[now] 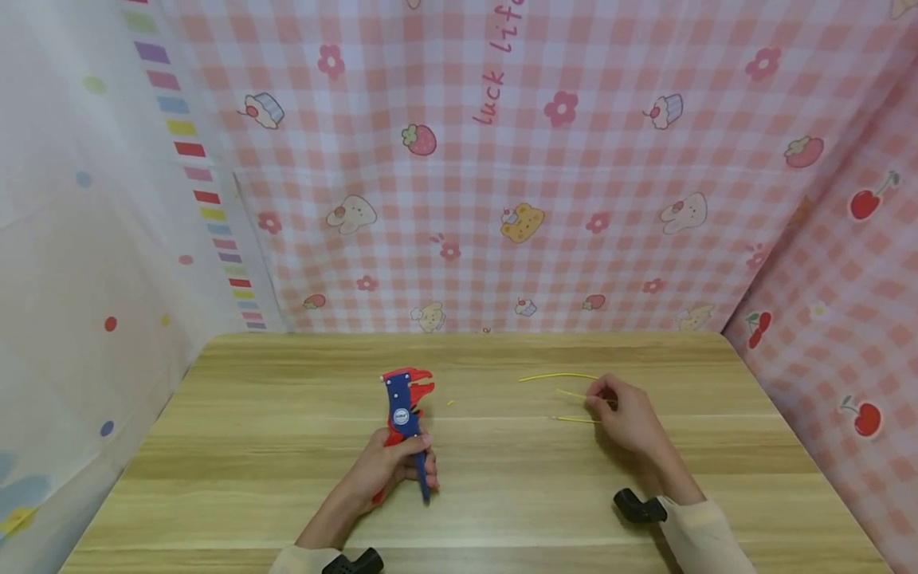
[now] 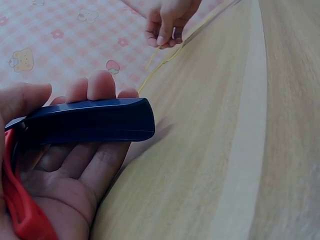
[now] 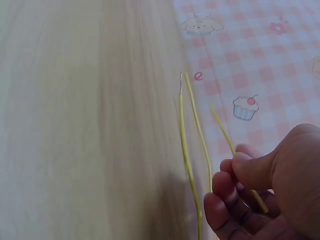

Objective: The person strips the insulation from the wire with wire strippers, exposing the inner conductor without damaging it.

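My left hand (image 1: 402, 466) grips a wire stripper (image 1: 399, 402) with blue and red handles, its red jaws pointing away at the upper end. In the left wrist view the blue handle (image 2: 95, 120) lies across the curled fingers, with the red handle (image 2: 25, 200) near the palm. My right hand (image 1: 627, 414) pinches a yellow wire (image 3: 222, 129) between thumb and fingertips. Beside that hand lie two more yellow wires. One wire (image 3: 185, 150) ends in bare copper strands; the other wire (image 3: 200, 130) shows a plain tip.
A tiny yellow scrap (image 1: 450, 402) lies on the wooden table (image 1: 495, 494), right of the stripper's jaws. Pink checked cloth (image 1: 466, 183) hangs behind the table's far edge. More printed cloth hangs on the left and right sides.
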A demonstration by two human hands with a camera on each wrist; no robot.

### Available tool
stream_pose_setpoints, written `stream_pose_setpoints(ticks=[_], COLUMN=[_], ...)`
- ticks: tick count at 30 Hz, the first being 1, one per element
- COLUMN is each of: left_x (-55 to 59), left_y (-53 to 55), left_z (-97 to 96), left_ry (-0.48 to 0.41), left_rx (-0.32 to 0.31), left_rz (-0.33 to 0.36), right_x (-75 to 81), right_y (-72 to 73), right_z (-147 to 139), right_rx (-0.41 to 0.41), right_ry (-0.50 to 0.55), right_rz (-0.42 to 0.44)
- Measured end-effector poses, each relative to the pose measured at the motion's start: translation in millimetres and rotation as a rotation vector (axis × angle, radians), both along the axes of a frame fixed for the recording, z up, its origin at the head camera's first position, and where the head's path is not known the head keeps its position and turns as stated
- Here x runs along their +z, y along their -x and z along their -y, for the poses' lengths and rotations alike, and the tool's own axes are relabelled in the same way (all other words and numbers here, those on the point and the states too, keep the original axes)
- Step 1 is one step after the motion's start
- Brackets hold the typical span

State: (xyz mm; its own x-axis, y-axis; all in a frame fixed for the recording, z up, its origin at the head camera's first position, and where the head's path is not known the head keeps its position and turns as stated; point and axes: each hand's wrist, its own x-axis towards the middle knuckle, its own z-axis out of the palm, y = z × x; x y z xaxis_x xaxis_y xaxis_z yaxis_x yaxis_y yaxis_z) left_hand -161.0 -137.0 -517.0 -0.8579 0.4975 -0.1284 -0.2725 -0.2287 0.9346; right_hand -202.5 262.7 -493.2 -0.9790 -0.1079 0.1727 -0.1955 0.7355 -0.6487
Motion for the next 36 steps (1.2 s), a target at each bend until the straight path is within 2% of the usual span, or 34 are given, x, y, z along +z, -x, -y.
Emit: stream_pose_setpoints(ticks=[4, 9, 18, 26, 36], left_x=[1.7, 2.5, 3.4, 7.2, 8.9], left_y=[-0.3, -1.3, -3.0, -7.1, -10.6], left_z=[-1.4, -2.6, -7.2, -14.4, -20.8], left_ry=[0.021, 0.037, 0.036, 0.056, 0.028], left_rx=[0.008, 0.014, -0.007, -0.028, -0.072], left_rz=[-0.001, -0.007, -0.018, -0.01, 0.017], right_x=[2.6, 8.5, 16.7, 25.2, 31.6], right_y=[-0.6, -5.0, -12.2, -17.3, -24.7], right_z=[6, 15, 28, 38, 48], right_rx=[0.011, 0.044, 0.115, 0.134, 0.168], right_ry=[0.015, 0.027, 0.08, 0.095, 0.224], right_rz=[-0.015, 0.006, 0.028, 0.019, 0.121])
